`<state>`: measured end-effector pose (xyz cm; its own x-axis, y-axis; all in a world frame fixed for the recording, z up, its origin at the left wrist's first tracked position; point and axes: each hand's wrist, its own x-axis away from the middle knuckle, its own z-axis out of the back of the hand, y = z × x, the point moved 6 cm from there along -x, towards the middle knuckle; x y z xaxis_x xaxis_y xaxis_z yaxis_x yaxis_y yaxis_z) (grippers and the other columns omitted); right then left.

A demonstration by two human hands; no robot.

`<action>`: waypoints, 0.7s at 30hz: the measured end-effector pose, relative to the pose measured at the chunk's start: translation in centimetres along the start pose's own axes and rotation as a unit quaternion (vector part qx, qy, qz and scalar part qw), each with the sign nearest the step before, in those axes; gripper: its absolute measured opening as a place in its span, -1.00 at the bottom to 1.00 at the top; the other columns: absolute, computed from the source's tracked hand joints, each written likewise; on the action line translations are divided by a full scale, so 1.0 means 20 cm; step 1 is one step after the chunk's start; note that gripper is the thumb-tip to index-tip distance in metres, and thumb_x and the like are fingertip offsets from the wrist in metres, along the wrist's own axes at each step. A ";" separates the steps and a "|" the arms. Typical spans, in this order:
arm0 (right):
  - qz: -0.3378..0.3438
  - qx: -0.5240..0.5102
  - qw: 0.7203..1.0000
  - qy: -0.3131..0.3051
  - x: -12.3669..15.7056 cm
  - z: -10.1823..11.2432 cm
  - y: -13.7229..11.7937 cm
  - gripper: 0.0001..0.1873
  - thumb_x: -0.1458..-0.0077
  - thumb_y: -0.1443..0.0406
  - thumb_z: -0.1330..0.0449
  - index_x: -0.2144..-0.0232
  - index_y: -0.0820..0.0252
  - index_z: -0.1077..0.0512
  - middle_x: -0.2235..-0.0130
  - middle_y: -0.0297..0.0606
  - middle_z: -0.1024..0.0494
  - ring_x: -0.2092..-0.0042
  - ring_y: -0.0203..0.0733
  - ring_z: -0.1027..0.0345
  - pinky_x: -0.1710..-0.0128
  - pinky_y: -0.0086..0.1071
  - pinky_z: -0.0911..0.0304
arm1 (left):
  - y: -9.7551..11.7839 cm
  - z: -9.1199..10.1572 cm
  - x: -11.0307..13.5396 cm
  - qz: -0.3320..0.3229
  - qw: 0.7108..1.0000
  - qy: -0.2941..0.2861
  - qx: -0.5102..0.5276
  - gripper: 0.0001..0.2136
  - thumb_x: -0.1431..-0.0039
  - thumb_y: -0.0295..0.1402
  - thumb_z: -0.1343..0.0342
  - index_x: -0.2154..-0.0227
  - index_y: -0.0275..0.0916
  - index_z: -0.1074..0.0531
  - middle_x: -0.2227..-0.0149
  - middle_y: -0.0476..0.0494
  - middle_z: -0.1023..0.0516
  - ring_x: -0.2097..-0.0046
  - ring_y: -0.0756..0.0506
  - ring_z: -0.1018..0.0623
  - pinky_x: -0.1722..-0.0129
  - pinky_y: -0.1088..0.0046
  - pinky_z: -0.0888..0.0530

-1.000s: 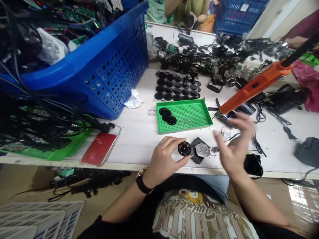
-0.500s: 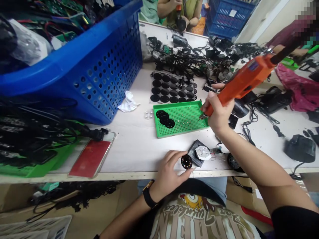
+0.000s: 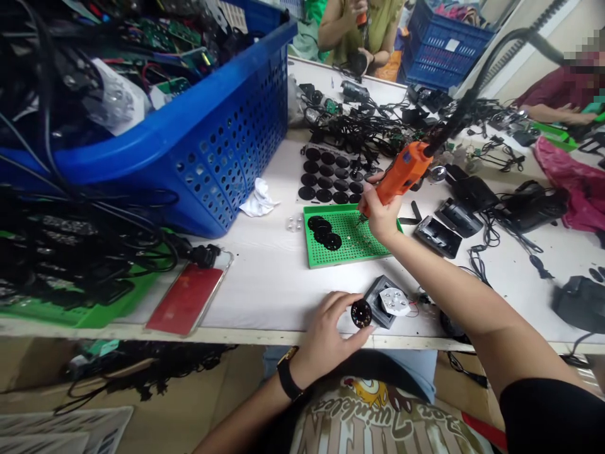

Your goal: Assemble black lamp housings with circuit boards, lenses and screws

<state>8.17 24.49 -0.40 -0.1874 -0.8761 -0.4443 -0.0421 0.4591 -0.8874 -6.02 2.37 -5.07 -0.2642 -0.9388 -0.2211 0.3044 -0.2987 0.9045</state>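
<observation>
My left hand (image 3: 328, 331) rests at the table's front edge, its fingers closed round a small black round disc (image 3: 361, 313). Right beside the disc lies a dark square housing with a silvery plate (image 3: 388, 301) and thin red wires. My right hand (image 3: 380, 217) grips an orange electric screwdriver (image 3: 401, 174) on a black hanging cable, tip down over the green perforated tray (image 3: 352, 248). The tray holds three black discs (image 3: 324, 230) and scattered small screws.
A big blue basket (image 3: 198, 145) full of circuit boards and wires stands left. A red phone (image 3: 188, 299) lies near the front edge. Rows of black discs (image 3: 331, 176), tangled cables and black housings (image 3: 447, 227) cover the far table. Other people work at the back and right.
My right hand, empty and blurred a second ago, has taken the orange screwdriver and brought it left and down over the green tray. My left hand keeps the disc.
</observation>
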 end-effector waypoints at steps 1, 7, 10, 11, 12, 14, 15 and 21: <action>-0.004 -0.002 1.000 0.000 0.00 0.00 0.00 -0.46 0.02 -0.16 -0.39 0.24 0.00 -0.29 0.61 -0.63 -0.30 0.66 -0.35 -0.20 0.63 -0.38 -0.17 | 0.00 0.00 0.00 0.001 1.000 0.003 -0.001 -0.57 -0.17 -0.39 -0.36 -0.11 -0.17 -0.48 -0.02 -0.21 -0.62 -0.03 -0.19 -0.63 -0.06 0.17 -0.63; -0.017 -0.085 0.996 0.018 0.05 0.02 -0.27 -0.56 -0.04 -0.03 -0.37 0.22 0.00 -0.28 0.63 -0.64 -0.27 0.65 -0.35 -0.19 0.61 -0.41 -0.16 | -0.02 0.04 0.00 0.008 0.998 0.041 0.053 -0.56 -0.15 -0.38 -0.39 -0.10 -0.15 -0.52 -0.05 -0.24 -0.59 -0.03 -0.17 -0.62 0.01 0.24 -0.64; -0.055 -0.135 0.988 0.056 0.18 0.06 -0.49 -0.63 -0.05 0.01 -0.33 0.24 0.01 -0.30 0.64 -0.65 -0.20 0.67 -0.37 -0.11 0.62 -0.43 -0.13 | -0.02 0.03 -0.02 0.020 0.982 0.022 0.188 -0.58 -0.17 -0.34 -0.40 -0.10 -0.13 -0.54 -0.15 -0.29 -0.55 -0.08 -0.18 -0.62 0.06 0.29 -0.64; -0.068 -0.148 0.984 0.070 0.23 0.08 -0.55 -0.67 -0.05 0.03 -0.31 0.26 0.02 -0.32 0.65 -0.65 -0.18 0.68 -0.38 -0.07 0.63 -0.43 -0.12 | -0.01 0.02 -0.02 0.029 0.969 0.003 0.245 -0.57 -0.18 -0.31 -0.40 -0.11 -0.12 -0.55 -0.20 -0.31 -0.51 -0.11 -0.20 -0.62 0.05 0.29 -0.65; -0.076 -0.157 0.982 0.078 0.28 0.10 -0.61 -0.70 -0.05 0.06 -0.30 0.26 0.03 -0.34 0.65 -0.64 -0.17 0.68 -0.39 -0.04 0.63 -0.43 -0.12 | 0.01 0.00 -0.03 0.038 0.954 -0.017 0.297 -0.57 -0.19 -0.27 -0.41 -0.12 -0.10 -0.56 -0.25 -0.32 -0.48 -0.13 -0.21 -0.62 0.03 0.27 -0.66; -0.076 -0.173 0.978 0.092 0.37 0.15 -0.69 -0.74 -0.07 0.08 -0.28 0.26 0.03 -0.37 0.65 -0.64 -0.16 0.69 -0.39 0.01 0.64 -0.43 -0.13 | 0.04 -0.06 -0.04 0.056 0.927 -0.050 0.367 -0.54 -0.18 -0.17 -0.43 -0.13 -0.06 -0.56 -0.31 -0.32 -0.42 -0.16 -0.25 -0.61 -0.01 0.22 -0.67; -0.069 -0.178 0.977 0.096 0.41 0.18 -0.71 -0.75 -0.07 0.08 -0.27 0.26 0.02 -0.38 0.65 -0.64 -0.16 0.69 -0.39 0.02 0.63 -0.42 -0.14 | 0.06 -0.08 -0.04 0.063 0.920 -0.060 0.383 -0.52 -0.16 -0.13 -0.44 -0.13 -0.05 -0.57 -0.32 -0.32 -0.41 -0.17 -0.27 -0.61 -0.03 0.20 -0.67; -0.049 -0.175 0.973 0.144 0.53 0.33 -0.78 -0.76 -0.04 0.06 -0.31 0.33 0.01 -0.41 0.65 -0.60 -0.11 0.69 -0.38 -0.02 0.62 -0.41 -0.18 | 0.16 -0.14 -0.04 0.053 0.929 -0.062 0.362 -0.50 -0.17 -0.17 -0.44 -0.17 -0.01 -0.55 -0.31 -0.26 -0.42 -0.14 -0.22 -0.63 -0.08 0.18 -0.67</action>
<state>13.40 7.08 7.88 -0.4302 -0.8639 -0.2620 -0.3962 0.4415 -0.8051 -2.21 1.65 -3.12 -0.3852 -0.9158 -0.1139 -0.3486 0.0302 0.9368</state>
